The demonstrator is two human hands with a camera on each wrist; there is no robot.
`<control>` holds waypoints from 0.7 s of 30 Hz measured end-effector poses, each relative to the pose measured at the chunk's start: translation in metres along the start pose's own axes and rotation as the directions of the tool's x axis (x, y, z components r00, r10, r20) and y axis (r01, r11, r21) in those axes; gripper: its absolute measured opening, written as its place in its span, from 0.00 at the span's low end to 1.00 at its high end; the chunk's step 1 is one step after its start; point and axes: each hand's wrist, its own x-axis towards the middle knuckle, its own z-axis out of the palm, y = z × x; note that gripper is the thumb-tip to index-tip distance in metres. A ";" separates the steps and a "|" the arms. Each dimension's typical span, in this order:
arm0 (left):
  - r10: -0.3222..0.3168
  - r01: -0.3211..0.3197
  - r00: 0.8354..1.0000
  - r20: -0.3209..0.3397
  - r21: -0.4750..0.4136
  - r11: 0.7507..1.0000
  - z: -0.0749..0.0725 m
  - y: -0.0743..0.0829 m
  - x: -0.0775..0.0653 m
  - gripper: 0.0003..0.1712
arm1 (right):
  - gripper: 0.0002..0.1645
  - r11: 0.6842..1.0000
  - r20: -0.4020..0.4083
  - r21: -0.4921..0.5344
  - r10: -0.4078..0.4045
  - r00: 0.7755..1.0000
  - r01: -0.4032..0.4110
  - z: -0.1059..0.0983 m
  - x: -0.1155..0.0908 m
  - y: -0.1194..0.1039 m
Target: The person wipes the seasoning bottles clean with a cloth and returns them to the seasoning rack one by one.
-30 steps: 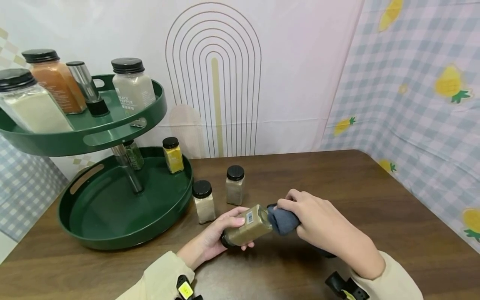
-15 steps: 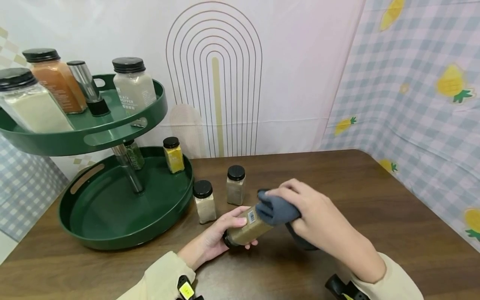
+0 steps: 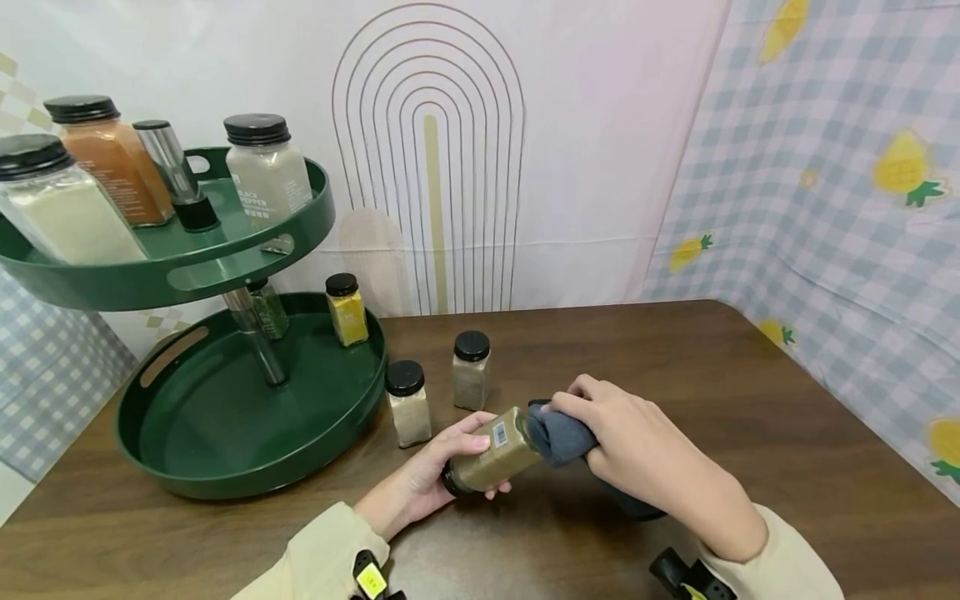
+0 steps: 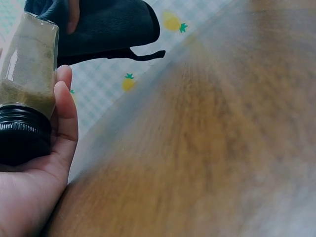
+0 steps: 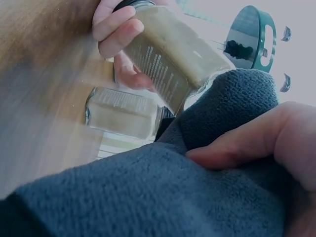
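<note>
My left hand [image 3: 431, 475] grips a square glass spice jar [image 3: 498, 454] of greenish-brown powder. The jar is tilted, its black lid down in my palm and its base pointing up to the right. In the left wrist view the powder has settled towards the black lid [image 4: 22, 136]. My right hand [image 3: 637, 442] pinches a dark blue-grey cloth [image 3: 558, 433], bunched against the jar's base. A loose end of the cloth hangs below my right hand. In the right wrist view, thumb and fingers press into the folded cloth [image 5: 227, 103] right at the glass.
Two small black-lidded jars, one cream [image 3: 410, 417] and one greyish [image 3: 470, 383], stand on the wooden table [image 3: 660, 350] behind my left hand. At left is a two-tier green tray [image 3: 247, 475] with a yellow jar [image 3: 348, 321] below and larger jars, including black pepper [image 3: 266, 183], above.
The cloth moved up and left over the jar's side half a second ago, and is now back down at its base. The left hand and jar have barely shifted.
</note>
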 end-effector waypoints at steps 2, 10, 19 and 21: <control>0.002 -0.002 1.000 0.002 0.003 1.000 0.000 0.000 0.000 0.17 | 0.30 1.000 0.019 -0.016 0.006 1.000 -0.006 -0.001 0.000 0.000; 0.007 -0.007 1.000 -0.001 -0.024 1.000 -0.001 0.001 -0.002 0.19 | 0.28 0.991 0.113 -0.119 0.078 0.991 -0.064 -0.004 0.000 0.004; 0.000 0.001 1.000 0.011 -0.036 0.999 0.001 0.001 0.001 0.31 | 0.38 0.997 -0.199 0.070 0.024 0.980 -0.010 -0.001 0.004 -0.007; -0.004 0.005 1.000 0.020 -0.028 1.000 0.001 0.001 0.001 0.29 | 0.39 0.996 -0.183 0.088 -0.017 0.983 0.034 0.001 0.004 -0.011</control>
